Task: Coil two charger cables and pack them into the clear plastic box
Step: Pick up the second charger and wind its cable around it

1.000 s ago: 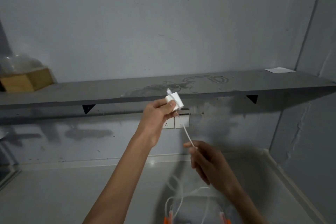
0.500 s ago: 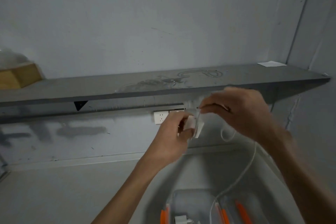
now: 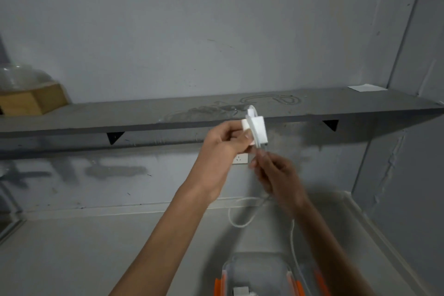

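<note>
My left hand [image 3: 224, 144] grips a white charger plug [image 3: 259, 130] held up in front of the grey shelf. A turn of its white cable [image 3: 251, 125] runs over the plug. Just below, my right hand [image 3: 276, 175] pinches the cable. From there the cable hangs in a loop [image 3: 236, 220] and trails down towards the clear plastic box [image 3: 258, 271] with orange clips at the bottom edge. A white item [image 3: 241, 292] lies inside the box, mostly cut off by the frame.
A grey shelf [image 3: 144, 118] runs across the wall, with a wooden box [image 3: 31, 101] and a clear dome at its left end and a white paper [image 3: 366, 88] at its right. A wall socket [image 3: 240, 158] sits behind my hands. The pale counter [image 3: 72, 247] lies below.
My right hand has dropped from above the plug to just below it, laying a turn of cable over the plug. My left hand has kept hold of the plug.
</note>
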`<state>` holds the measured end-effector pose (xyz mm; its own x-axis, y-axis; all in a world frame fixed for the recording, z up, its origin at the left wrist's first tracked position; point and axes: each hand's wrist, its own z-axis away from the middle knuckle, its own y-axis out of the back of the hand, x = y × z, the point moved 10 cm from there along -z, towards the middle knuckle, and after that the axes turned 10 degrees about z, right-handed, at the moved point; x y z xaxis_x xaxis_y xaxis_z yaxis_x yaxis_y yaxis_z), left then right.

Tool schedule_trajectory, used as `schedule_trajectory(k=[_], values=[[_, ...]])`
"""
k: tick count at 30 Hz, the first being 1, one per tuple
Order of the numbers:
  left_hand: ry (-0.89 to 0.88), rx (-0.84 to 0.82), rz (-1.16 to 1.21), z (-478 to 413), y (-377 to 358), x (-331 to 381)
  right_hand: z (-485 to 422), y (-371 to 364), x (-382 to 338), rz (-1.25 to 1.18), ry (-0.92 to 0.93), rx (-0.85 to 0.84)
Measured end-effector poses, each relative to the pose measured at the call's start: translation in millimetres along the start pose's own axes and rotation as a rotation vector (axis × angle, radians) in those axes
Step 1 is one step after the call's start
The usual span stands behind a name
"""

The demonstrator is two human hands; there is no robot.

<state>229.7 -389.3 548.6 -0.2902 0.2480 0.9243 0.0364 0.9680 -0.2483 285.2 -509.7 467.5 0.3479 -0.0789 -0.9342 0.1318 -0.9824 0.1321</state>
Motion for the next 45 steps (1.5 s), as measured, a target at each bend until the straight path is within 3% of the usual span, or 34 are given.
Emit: schedule_trajectory(k=[3, 7, 11, 15, 17, 21, 28, 32, 38, 42, 45], values=[[0.026, 0.143, 0.063, -23.3, 27.9, -7.9, 22.7, -19.0, 5.4, 0.053, -0.022, -0.039], [0.057, 0.263, -0.066, -37.7, 58.1, -18.8, 40.1, -28.9, -5.7, 0.168, -0.001, -0.161], [0.126, 0.273, -0.13, -35.3, 62.0, -40.7, 48.4, -36.7, -25.3, 0.286, 0.041, -0.332], [0.162, 0.224, 0.063, -32.1, 49.6, -43.5, 45.5, -35.0, -15.1, 0.281, 0.001, -0.404], [0.142, 0.184, 0.181, -33.2, 43.4, -31.1, 41.8, -30.4, 4.0, 0.28, -0.019, -0.423], [-0.002, 0.147, 0.218, -36.1, 46.3, 14.3, 35.1, -12.7, 45.5, 0.51, 0.031, -0.424], [-0.097, 0.294, 0.102, -41.5, 117.7, 47.5, 29.8, 55.3, 68.1, 0.531, 0.032, -0.336], [-0.024, 0.304, 0.029, -43.8, 138.6, 20.5, 16.2, 86.2, 69.7, 0.506, -0.036, -0.359], [-0.129, 0.362, 0.164, -47.2, 158.1, 44.8, 16.6, 107.9, 127.3, 1.147, -0.124, -0.491], [-0.171, 0.283, 0.078, -49.4, 134.0, 55.3, 25.0, 129.0, 176.0, 1.071, -0.283, -0.456], [-0.078, 0.213, 0.014, -52.0, 87.4, 19.7, 33.5, 109.4, 223.9, 1.076, -0.371, -0.686]])
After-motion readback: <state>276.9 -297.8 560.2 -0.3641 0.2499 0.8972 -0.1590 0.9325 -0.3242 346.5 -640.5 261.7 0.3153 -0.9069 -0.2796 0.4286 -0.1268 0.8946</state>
